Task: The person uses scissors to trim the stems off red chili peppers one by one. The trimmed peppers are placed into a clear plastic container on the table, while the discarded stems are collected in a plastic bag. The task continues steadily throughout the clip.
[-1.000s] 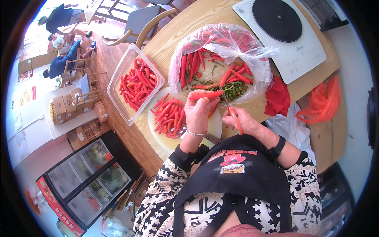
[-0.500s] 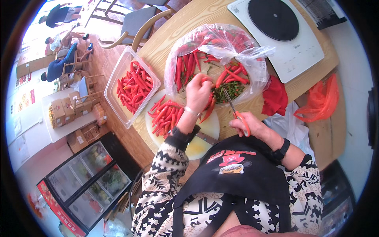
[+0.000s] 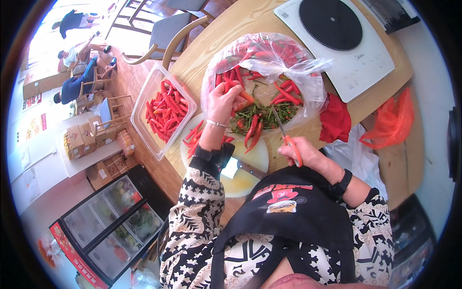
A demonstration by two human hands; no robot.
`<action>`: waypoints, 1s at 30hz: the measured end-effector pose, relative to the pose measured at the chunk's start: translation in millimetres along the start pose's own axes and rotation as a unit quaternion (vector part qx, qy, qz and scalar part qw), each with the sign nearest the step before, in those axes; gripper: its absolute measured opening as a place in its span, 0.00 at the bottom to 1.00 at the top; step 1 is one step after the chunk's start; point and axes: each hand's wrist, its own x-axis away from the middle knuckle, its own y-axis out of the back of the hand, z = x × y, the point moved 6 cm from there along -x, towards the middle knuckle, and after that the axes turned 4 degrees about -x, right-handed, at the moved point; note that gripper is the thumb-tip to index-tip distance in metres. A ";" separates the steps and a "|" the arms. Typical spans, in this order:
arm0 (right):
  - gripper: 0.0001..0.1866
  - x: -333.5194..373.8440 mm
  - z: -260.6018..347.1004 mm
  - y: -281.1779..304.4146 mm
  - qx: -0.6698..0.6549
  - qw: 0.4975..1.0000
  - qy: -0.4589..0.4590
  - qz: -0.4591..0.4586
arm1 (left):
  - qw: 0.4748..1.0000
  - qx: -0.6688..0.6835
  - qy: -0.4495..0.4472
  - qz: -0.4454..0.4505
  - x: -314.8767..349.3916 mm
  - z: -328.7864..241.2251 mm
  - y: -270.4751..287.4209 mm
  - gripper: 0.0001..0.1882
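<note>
Bench [image 3: 240, 19] was wood, chilli everywhere lol: my left hand [image 3: 221, 105] had fingers curled round a chilli [image 3: 247, 98] at the bag [image 3: 315, 94], right hand [image 3: 305, 152] wrapped round scissors [image 3: 291, 145].

We note a white hotplate [image 3: 339, 53] at upper right, an orange plastic bag [image 3: 391, 123] below it; leftward, a grey-seated chair [image 3: 171, 36], cardboard boxes [image 3: 75, 140], a glass-topped fridge [image 3: 108, 216].

Bare tabletop [image 3: 257, 19] beyond the bulging plastic bag [image 3: 314, 68]

Bright glare whitens the upper left; outer edges bend.
</note>
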 end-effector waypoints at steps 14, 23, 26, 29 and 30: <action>0.16 -15.4 22.9 -25.0 0.006 0.999 0.036 -0.027 | 0.986 0.160 0.033 -0.039 84.3 7.1 -17.2 0.09; 0.14 10.1 52.9 -44.8 -0.260 0.938 0.016 0.229 | 0.946 0.314 0.081 0.011 86.3 26.6 -22.3 0.09; 0.12 9.3 54.6 -40.6 -0.265 0.938 0.036 0.220 | 0.922 0.379 0.084 0.000 76.0 40.4 -19.3 0.08; 0.11 -0.2 20.0 -18.7 -0.208 0.975 -0.063 0.046 | 0.931 0.363 0.037 -0.006 58.5 30.3 -11.8 0.06; 0.12 0.8 12.9 -15.0 -0.225 0.971 -0.068 0.043 | 0.943 0.334 0.008 0.012 53.8 19.4 -14.5 0.07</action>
